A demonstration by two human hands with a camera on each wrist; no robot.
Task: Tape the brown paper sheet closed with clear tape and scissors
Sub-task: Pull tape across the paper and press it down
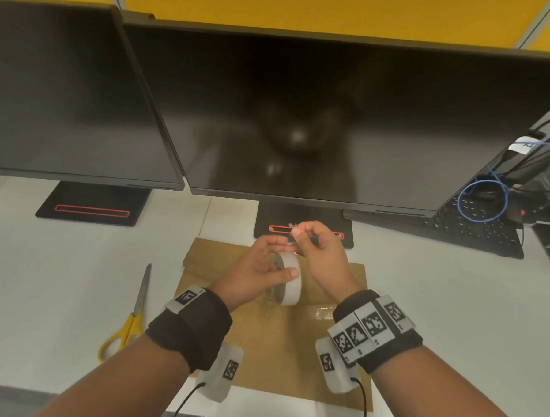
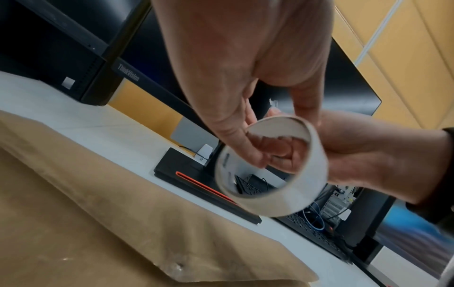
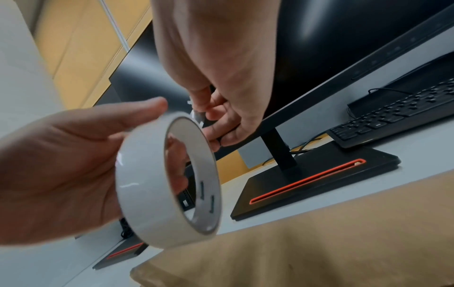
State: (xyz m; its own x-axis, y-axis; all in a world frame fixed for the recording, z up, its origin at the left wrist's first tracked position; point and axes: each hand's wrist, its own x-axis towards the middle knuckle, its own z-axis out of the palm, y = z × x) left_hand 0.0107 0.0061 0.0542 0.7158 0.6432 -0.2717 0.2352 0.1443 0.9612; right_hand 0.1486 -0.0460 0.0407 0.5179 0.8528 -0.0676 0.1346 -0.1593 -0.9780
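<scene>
The left hand point(image 1: 258, 268) grips a white-cored roll of clear tape point(image 1: 287, 277) with thumb across its outer face and fingers through the core, holding it in the air above the flat brown paper sheet point(image 1: 273, 345) lying on the white desk point(image 1: 57, 267). Just beyond the roll, the right hand point(image 1: 320, 252) pinches the peeled free end of tape point(image 1: 293, 230) between thumb and fingertips. The step in hand looks like drawing out a strip. To do it well, the left hand should hold the roll firm but let it turn, while the right pulls straight away from the roll, keeping the strip taut and untwisted so it does not fold onto itself. The yellow-handled scissors point(image 1: 131, 315) lie well left of the paper, untouched, so one hand must free itself to cut.
</scene>
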